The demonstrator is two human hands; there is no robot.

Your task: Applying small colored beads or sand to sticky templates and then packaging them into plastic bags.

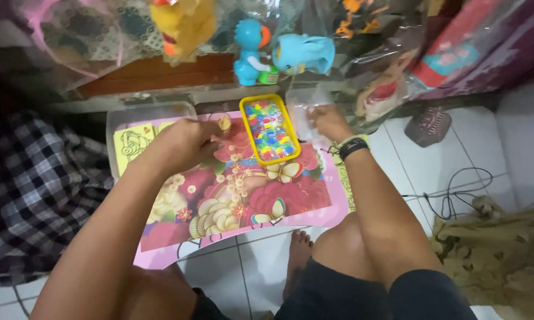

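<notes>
A yellow tray (246, 108) full of small coloured beads sits on a pink floral mat (279, 198). My left hand (184, 142) rests on the mat left of the tray, its fingers pinched on a small pale piece (224, 122). My right hand (326, 121) lies right of the tray, fingers closed on a clear plastic bag (305, 104). A black and green band circles my right wrist (351, 145).
Blue plastic toys (279, 56) and a yellow toy (181, 24) stand behind the tray. A clear bin with yellow sheets (133, 142) lies at left, checked cloth (36, 178) beyond it. A cable (456, 189) and crumpled fabric (498, 249) lie on the white tiles at right.
</notes>
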